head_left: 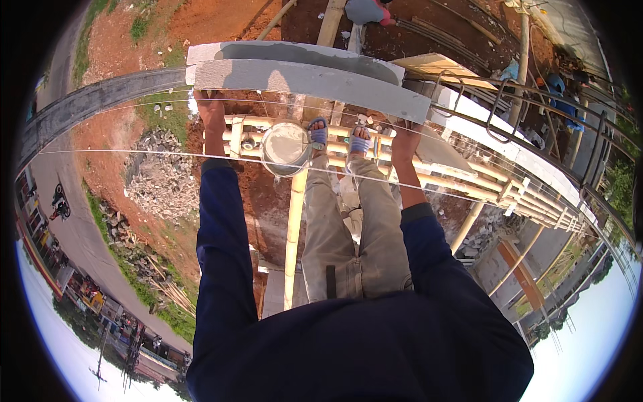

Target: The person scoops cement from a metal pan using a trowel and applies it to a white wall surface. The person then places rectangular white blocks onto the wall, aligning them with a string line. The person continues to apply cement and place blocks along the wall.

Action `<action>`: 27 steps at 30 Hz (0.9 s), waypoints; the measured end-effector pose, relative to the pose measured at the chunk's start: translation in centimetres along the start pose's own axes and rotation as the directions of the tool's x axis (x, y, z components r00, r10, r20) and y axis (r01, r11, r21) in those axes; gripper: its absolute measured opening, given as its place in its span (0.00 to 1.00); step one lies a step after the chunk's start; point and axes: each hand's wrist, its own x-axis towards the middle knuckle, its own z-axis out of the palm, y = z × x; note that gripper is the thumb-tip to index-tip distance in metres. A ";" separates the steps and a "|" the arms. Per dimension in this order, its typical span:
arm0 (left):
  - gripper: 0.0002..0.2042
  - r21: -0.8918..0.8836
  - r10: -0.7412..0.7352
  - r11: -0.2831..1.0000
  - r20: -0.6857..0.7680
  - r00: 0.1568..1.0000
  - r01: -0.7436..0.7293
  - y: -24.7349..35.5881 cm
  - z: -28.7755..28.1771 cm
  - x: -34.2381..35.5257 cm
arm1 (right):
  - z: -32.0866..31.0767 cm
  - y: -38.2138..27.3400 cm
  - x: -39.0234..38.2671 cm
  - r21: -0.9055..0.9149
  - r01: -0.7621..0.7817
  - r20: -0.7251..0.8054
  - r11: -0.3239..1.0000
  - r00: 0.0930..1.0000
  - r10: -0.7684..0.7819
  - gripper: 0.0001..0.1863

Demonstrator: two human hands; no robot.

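A long pale grey concrete block (315, 83) lies across in front of me, along the near side of a light wall top (201, 52). The wall top carries a dark grey, wet-looking patch (301, 56). My left hand (212, 110) grips the block at its left end, and my right hand (404, 139) holds its right end; the fingers of both are partly hidden. Below the block, between my left arm and my feet, a round bucket (287, 147) with grey contents rests on bamboo poles. A thin white string (154, 152) stretches across both forearms.
My sandalled feet (319, 132) stand on a bamboo scaffold (482, 194) high above red soil. Bent steel bars (495, 127) stick out at right. A grey concrete beam (100, 100) runs off left. A rubble heap (161, 174) lies below; another person (367, 11) is at the top.
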 end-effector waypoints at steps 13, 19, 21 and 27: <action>0.42 0.140 -0.028 0.989 -0.070 0.997 0.037 -1.3 -2.8 1.1 | 0.7 -0.4 -0.4 -0.091 -0.079 0.037 0.993 0.996 0.082 0.28; 0.40 0.113 -0.053 0.992 -0.074 0.996 0.061 -0.8 -0.8 0.4 | -1.5 0.0 0.0 -0.341 0.040 0.111 0.939 0.994 -0.002 0.27; 0.41 0.198 -0.085 0.975 -0.074 0.994 0.098 -0.5 -1.0 0.5 | -0.8 -0.5 0.0 -0.323 -0.011 0.099 0.946 0.994 0.045 0.27; 0.32 0.035 -0.050 0.998 0.005 0.999 0.049 0.5 -0.7 -0.5 | 1.1 -1.8 -0.4 -0.399 0.097 0.134 0.912 0.990 -0.047 0.29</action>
